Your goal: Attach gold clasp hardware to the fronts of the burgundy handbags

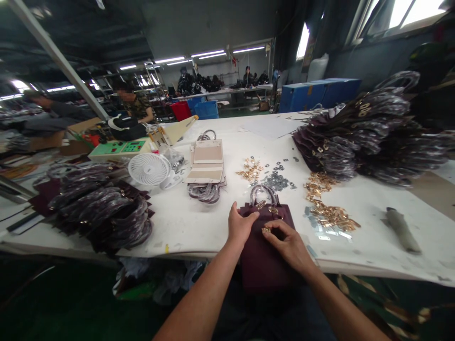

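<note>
A dark burgundy handbag leans at the table's front edge, its plastic-wrapped handles pointing away from me. My left hand holds the bag's upper left edge, thumb across the front panel; its other fingers are partly hidden. Over the front panel, my right hand pinches a small gold-coloured metal fitting between thumb and forefinger. Gold fittings also sit near the bag's top, below the handles. To the right of the bag lies a pile of gold metal fittings, with flat clear-looking pieces beside it.
Grey metal plates and more gold parts lie beyond the bag. Wrapped bag pieces are heaped at left and right. A white fan, beige-lined panels and a grey roll share the table. Co-workers sit at far left.
</note>
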{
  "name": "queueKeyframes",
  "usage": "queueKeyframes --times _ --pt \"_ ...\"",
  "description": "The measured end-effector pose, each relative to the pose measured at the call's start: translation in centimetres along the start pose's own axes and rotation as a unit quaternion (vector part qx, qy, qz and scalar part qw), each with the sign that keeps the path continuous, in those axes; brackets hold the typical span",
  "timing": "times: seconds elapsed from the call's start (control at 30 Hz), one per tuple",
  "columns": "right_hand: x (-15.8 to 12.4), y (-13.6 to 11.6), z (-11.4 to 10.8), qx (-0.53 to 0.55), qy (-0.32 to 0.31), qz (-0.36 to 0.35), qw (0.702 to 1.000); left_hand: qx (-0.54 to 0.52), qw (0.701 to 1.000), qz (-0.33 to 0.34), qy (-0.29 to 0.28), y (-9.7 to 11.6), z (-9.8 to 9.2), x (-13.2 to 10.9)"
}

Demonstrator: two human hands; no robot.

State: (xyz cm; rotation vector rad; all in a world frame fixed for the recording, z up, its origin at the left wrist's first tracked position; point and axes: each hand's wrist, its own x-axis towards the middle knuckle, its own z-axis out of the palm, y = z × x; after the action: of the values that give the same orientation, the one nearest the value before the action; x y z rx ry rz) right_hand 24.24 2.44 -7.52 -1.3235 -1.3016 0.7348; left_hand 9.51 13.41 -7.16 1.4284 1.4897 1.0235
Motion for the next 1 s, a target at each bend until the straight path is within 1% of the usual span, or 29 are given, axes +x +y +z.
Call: queueKeyframes --times 0.07,0.17,0.27,0.37,0.47,0.53,0.57,0.63,0.7,0.73,0.8,0.87,0.93,0.97,1.0 --pt "0.0 0.0 -0.1 0.005 0.003 0.005 1.000 -0.055 0.998 -0.002 -0.030 0.3 -0.1 0.0" --pt "0.3 0.1 -0.2 0.008 -0.002 0.002 1.000 -0.093 0.992 0.010 -0.087 0.6 -0.5 0.0" --pt "1.0 0.4 -0.2 0.008 -0.004 -0.020 1.000 -0.124 0.987 0.011 -0.097 0.5 -0.6 0.3" --pt "2.2 0.5 -0.9 0.007 0.039 -0.015 0.999 -0.187 0.976 -0.013 -0.111 0.1 -0.4 0.5" --pt "3.4 0.6 -2.6 -0.040 0.090 0.009 0.995 -0.257 0.953 -0.047 -0.153 -0.2 -0.5 0.6" --pt "4.0 0.6 -3.7 -0.094 0.091 0.009 0.991 -0.308 0.928 -0.075 -0.196 -0.2 -0.7 0.6" --pt "4.2 0.6 -4.2 -0.122 0.084 -0.003 0.989 -0.339 0.909 -0.099 -0.222 -0.1 -0.7 0.6" --pt "4.4 0.7 -4.8 -0.182 0.070 -0.046 0.980 -0.402 0.857 -0.169 -0.275 0.0 -0.8 0.6" --pt "4.5 0.5 -4.7 -0.228 0.059 -0.094 0.967 -0.451 0.795 -0.241 -0.327 0.0 -0.8 0.6" --pt "4.5 0.2 -4.5 -0.242 0.053 -0.112 0.962 -0.465 0.771 -0.262 -0.348 -0.1 -0.7 0.7" --pt "4.6 -0.5 -3.8 -0.249 0.049 -0.130 0.958 -0.487 0.734 -0.280 -0.380 -0.4 -0.5 0.8" --pt "4.9 -1.4 -3.1 -0.242 0.075 -0.131 0.958 -0.502 0.716 -0.279 -0.398 -0.7 -0.4 0.8" --pt "5.4 -1.8 -2.9 -0.240 0.115 -0.127 0.956 -0.509 0.710 -0.268 -0.406 -1.1 -0.3 0.9" --pt "5.7 -1.8 -3.0 -0.242 0.121 -0.125 0.955 -0.512 0.709 -0.262 -0.408 -1.2 -0.4 0.8" --pt "6.0 -1.6 -3.3 -0.246 0.112 -0.120 0.955 -0.513 0.708 -0.257 -0.411 -1.2 -0.4 0.8"
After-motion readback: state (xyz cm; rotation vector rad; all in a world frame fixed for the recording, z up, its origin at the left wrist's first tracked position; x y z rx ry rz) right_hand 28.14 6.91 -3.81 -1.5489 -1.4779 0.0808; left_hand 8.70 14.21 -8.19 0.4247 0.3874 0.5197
